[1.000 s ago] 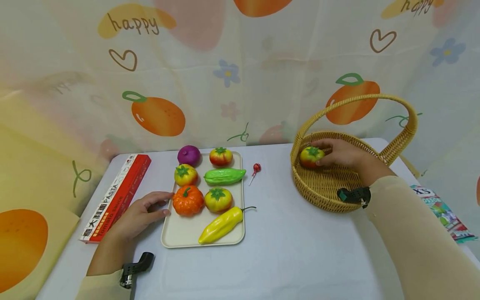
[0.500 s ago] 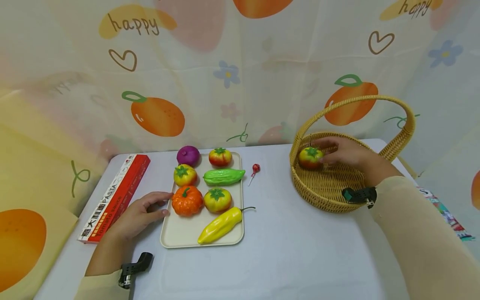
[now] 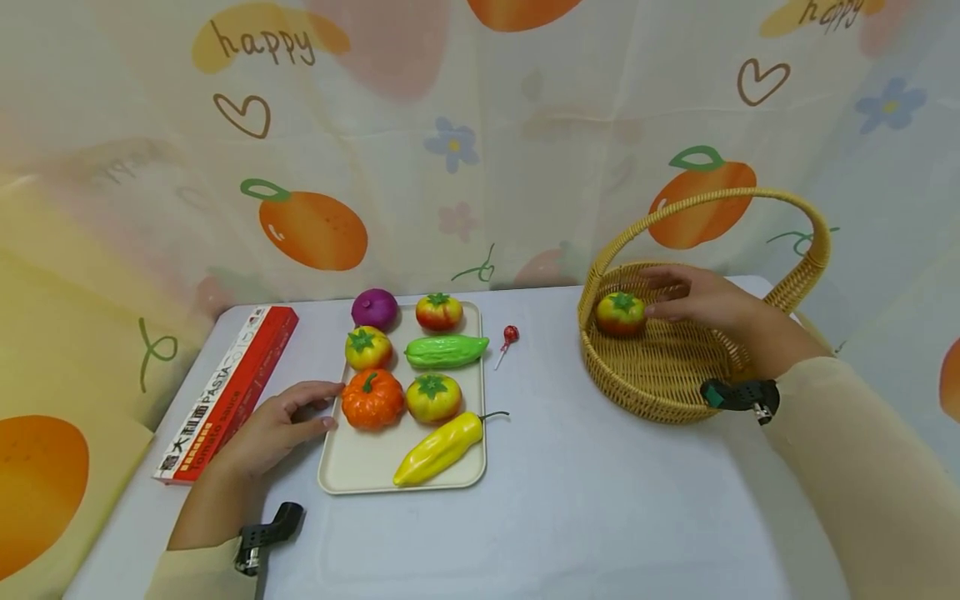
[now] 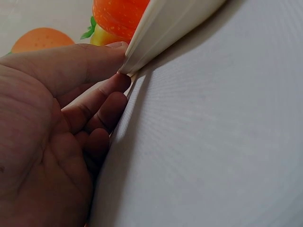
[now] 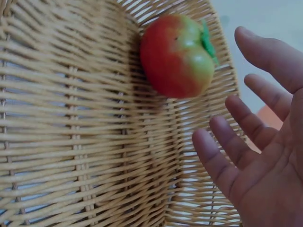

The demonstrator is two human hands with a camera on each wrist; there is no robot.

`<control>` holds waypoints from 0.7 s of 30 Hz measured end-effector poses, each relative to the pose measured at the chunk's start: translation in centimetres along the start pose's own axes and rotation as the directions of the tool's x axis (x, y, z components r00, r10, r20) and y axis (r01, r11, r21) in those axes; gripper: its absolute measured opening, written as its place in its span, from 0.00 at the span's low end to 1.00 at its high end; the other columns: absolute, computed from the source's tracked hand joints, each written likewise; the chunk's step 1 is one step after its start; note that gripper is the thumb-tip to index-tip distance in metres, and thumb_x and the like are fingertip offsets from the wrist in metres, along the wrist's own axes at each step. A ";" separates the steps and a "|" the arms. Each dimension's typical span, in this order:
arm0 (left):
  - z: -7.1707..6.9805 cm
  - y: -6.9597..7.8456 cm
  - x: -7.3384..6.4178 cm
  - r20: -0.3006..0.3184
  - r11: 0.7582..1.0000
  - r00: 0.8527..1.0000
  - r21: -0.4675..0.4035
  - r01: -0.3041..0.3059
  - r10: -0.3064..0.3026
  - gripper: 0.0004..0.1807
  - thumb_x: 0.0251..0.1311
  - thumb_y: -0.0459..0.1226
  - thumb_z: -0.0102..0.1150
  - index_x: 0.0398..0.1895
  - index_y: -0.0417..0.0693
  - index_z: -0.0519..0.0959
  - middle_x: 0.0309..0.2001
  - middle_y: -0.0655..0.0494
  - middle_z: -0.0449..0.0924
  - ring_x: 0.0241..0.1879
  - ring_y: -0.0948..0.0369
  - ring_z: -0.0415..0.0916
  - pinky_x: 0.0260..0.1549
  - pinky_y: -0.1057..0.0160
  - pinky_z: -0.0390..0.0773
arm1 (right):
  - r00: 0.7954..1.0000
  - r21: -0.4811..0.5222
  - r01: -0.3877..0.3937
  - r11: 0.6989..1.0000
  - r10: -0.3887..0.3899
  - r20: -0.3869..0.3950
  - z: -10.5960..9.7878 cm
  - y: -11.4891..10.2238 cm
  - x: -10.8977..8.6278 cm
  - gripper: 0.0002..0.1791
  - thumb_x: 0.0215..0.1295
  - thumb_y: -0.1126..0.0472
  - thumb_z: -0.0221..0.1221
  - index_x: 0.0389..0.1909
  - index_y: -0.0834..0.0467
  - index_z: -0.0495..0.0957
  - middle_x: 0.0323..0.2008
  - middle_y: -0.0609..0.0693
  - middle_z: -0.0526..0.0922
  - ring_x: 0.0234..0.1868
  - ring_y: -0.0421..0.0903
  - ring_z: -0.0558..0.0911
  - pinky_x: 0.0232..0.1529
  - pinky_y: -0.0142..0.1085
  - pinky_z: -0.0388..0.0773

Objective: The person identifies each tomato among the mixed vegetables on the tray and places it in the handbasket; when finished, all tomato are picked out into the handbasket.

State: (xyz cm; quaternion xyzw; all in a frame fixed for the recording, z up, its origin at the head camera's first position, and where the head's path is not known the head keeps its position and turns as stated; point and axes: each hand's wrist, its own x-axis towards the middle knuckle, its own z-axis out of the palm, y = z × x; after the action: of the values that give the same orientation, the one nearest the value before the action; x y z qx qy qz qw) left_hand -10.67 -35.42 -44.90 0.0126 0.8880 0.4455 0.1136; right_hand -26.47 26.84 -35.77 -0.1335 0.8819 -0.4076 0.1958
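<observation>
In the head view my left hand lies at the left rim of a beige tray, its thumb and finger touching the edge apart from each other. Beside those fingertips sits an orange toy pumpkin. The left wrist view shows the left fingers loosely bent against the tray rim. A red-yellow toy tomato with a green top rests in the wicker basket. Just right of it, inside the basket, is my right hand. In the right wrist view its fingers are spread, apart from the tomato.
On the tray are more toy tomatoes, a green gourd and a yellow pepper. A purple onion sits at its back-left corner. A lollipop lies between tray and basket, a pasta box at left. The basket handle arches overhead.
My right hand has let go of the toy tomato and drawn back a little to the right, leaving it in the basket. The left hand has stayed at the tray.
</observation>
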 end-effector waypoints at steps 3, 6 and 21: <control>0.0 0.1 0.0 0.001 1.000 1.000 -0.003 0.004 -0.004 0.28 0.67 0.42 0.74 0.70 0.53 0.80 0.71 0.48 0.76 0.69 0.46 0.72 0.53 0.77 0.73 | 1.000 0.011 0.003 1.000 -0.003 -0.019 -0.1 -0.2 -0.4 0.41 0.77 0.55 0.65 0.83 0.58 0.58 0.78 0.63 0.63 0.76 0.66 0.65 0.67 0.58 0.70; 0.0 0.1 -0.1 0.003 1.000 1.000 -0.007 0.000 0.000 0.28 0.68 0.41 0.73 0.71 0.53 0.80 0.71 0.47 0.76 0.69 0.46 0.71 0.53 0.77 0.73 | 0.999 0.004 0.021 1.000 -0.021 -0.029 -0.1 -0.6 -0.6 0.40 0.77 0.56 0.64 0.83 0.58 0.58 0.77 0.64 0.63 0.75 0.67 0.65 0.68 0.61 0.69; -0.1 0.1 0.0 0.004 1.000 1.000 -0.001 0.001 -0.001 0.29 0.67 0.42 0.74 0.71 0.52 0.80 0.71 0.48 0.76 0.69 0.46 0.72 0.53 0.77 0.72 | 0.995 -0.085 0.099 0.991 -0.100 -0.003 0.7 -2.4 -2.6 0.36 0.74 0.55 0.68 0.79 0.52 0.67 0.75 0.56 0.71 0.73 0.60 0.71 0.69 0.62 0.69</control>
State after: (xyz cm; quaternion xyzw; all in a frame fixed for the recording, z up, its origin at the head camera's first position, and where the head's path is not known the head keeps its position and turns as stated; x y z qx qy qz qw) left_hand -10.71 -35.46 -44.72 0.0131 0.8875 0.4458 0.1154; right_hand -23.68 25.89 -33.67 -0.1841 0.8913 -0.3797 0.1661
